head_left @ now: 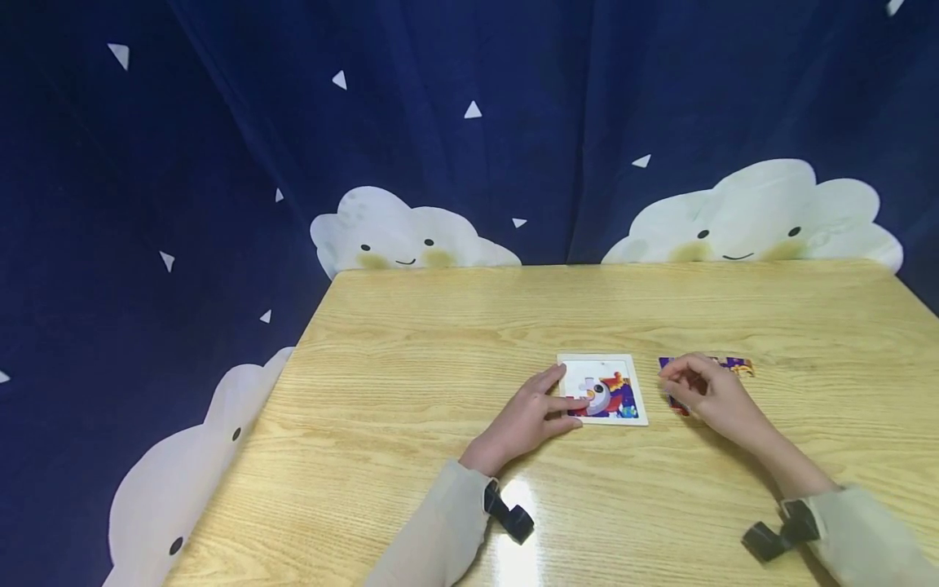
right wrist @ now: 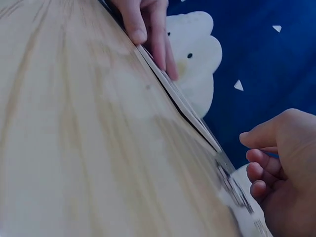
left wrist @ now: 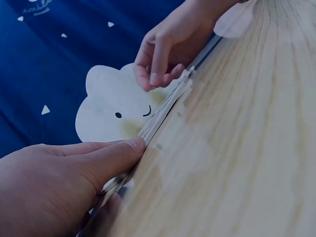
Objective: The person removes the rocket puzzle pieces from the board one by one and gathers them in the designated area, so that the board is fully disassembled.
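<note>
A white-framed jigsaw puzzle (head_left: 641,412) lies on the table, with a cartoon penguin picture across the lower and right parts of its tray and bare white above. My left hand (head_left: 522,424) rests on its left side, fingers fairly straight and touching the frame and picture. To the right, my right hand (head_left: 715,399) hovers over loose puzzle pieces (head_left: 739,365) and partly hides them. Its fingers bend loosely, and I see no piece between thumb and fingers in the right wrist view, where the hand (right wrist: 291,163) is just above the tabletop.
The wooden table (head_left: 411,350) extends around the puzzle on all sides. Behind it hangs a dark blue curtain (head_left: 528,98) with white triangles and smiling clouds. Both sleeves carry black wrist straps (head_left: 506,512).
</note>
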The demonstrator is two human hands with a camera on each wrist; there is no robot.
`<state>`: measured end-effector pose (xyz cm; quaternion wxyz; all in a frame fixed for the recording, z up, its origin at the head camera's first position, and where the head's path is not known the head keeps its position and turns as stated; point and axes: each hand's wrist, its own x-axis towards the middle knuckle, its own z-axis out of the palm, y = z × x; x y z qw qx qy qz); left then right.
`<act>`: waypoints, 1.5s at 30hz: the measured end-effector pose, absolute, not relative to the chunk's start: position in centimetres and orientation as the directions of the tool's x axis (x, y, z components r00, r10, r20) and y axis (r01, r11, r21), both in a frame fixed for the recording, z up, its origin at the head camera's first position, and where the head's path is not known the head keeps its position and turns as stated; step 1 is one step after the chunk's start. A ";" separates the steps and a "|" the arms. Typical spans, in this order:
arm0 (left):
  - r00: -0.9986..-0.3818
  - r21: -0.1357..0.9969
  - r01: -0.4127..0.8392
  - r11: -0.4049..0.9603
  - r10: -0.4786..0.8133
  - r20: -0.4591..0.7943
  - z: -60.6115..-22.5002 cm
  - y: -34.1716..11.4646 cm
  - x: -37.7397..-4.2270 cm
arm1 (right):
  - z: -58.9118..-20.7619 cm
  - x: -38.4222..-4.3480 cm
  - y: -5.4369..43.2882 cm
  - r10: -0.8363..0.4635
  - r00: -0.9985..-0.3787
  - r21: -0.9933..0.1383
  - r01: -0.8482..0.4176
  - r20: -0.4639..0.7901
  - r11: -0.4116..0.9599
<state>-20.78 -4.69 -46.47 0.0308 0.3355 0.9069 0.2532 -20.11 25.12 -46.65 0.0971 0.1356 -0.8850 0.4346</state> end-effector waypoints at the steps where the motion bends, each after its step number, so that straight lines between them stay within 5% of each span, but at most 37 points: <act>1: -0.773 0.477 0.594 0.648 0.624 0.115 -46.5 -4.7 -20.8 | -46.6 -20.2 24.7 -0.161 -0.943 -0.740 -0.330 0.292 0.586; 29: -0.752 0.434 0.635 0.639 0.639 0.160 -46.7 -4.8 -21.0 | -45.7 -22.3 19.0 -0.374 -0.907 -0.631 -0.406 0.193 0.661; 45: -0.758 0.444 0.627 0.640 0.633 0.158 -46.7 -4.8 -20.9 | -44.4 -23.0 18.4 -0.418 -0.909 -0.614 -0.326 -0.007 0.719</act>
